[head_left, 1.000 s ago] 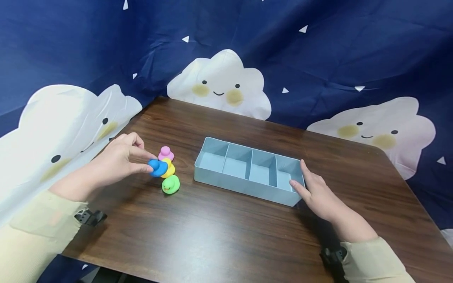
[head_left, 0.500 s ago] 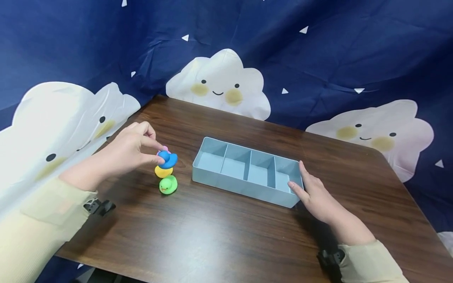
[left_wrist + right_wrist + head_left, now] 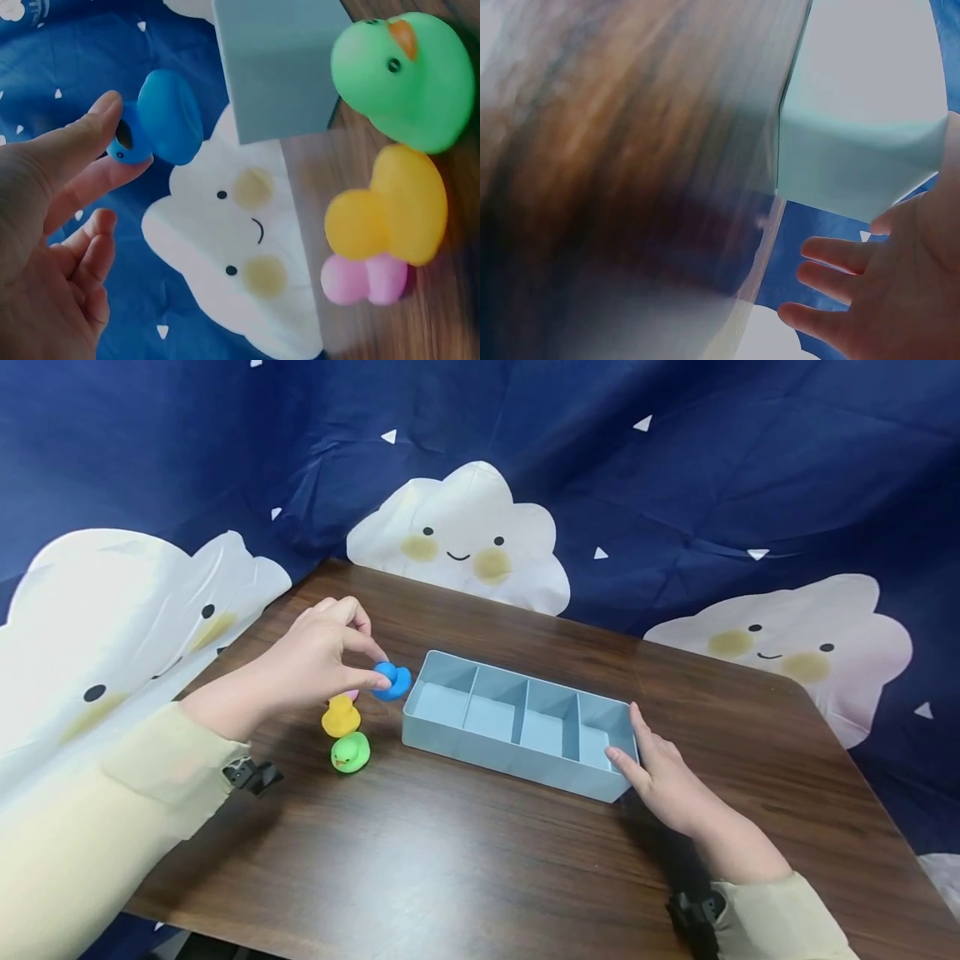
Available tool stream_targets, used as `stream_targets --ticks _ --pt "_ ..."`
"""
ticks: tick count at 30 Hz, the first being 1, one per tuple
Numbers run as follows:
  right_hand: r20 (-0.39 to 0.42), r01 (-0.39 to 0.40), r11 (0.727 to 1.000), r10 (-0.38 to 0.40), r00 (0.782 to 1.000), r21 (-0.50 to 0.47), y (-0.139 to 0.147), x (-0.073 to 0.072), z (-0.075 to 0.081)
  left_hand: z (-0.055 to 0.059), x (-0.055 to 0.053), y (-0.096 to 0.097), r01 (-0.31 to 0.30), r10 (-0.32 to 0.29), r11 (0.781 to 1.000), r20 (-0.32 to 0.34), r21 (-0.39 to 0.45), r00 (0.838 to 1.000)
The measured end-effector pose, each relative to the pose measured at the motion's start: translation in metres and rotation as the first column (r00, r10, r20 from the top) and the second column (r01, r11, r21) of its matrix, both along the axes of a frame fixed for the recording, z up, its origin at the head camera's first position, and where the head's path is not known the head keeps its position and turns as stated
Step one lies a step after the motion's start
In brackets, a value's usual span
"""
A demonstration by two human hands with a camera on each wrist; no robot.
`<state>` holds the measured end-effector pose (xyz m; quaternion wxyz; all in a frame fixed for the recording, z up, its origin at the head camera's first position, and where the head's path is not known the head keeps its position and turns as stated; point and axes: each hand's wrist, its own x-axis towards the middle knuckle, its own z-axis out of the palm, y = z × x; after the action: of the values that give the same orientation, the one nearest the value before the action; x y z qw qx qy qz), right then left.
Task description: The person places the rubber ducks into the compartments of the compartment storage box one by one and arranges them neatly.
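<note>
In the head view my left hand [image 3: 318, 652] pinches a blue rubber duck [image 3: 393, 682] between thumb and index finger, just left of a grey-blue divided box [image 3: 502, 762]. The left wrist view shows the duck [image 3: 174, 118] held by its head, the other fingers loosely curled. On the table, a yellow duck [image 3: 341, 717] and a green duck [image 3: 350, 752] sit below the left hand; a pink duck [image 3: 364, 279] is mostly hidden in the head view. My right hand [image 3: 671, 781] holds the box's right end, thumb over the rim and index finger along the outside.
The box has several compartments in a row, split by thin dividers [image 3: 520, 712]. It stands on a brown wooden table [image 3: 480, 868]. A dark blue cloth [image 3: 637, 485] with smiling clouds hangs behind and beside the table.
My left hand has lifted the blue duck off the group and carried it right, up to the box's left end. The right hand stays at the box's right end.
</note>
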<state>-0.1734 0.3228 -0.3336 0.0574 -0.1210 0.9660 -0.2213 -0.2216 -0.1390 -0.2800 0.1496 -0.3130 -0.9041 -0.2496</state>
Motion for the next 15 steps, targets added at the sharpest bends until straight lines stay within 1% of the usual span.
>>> stream_targets --ticks 6,15 --pt "0.009 0.003 1.000 -0.003 1.000 0.001 0.000 -0.001 0.000 0.002 -0.005 0.015 -0.032 0.033 0.999 0.035 -0.003 0.999" --pt "0.021 0.010 1.000 -0.010 1.000 -0.001 0.000 -0.001 0.000 0.004 -0.013 0.039 -0.030 0.031 0.999 0.065 -0.018 0.997"
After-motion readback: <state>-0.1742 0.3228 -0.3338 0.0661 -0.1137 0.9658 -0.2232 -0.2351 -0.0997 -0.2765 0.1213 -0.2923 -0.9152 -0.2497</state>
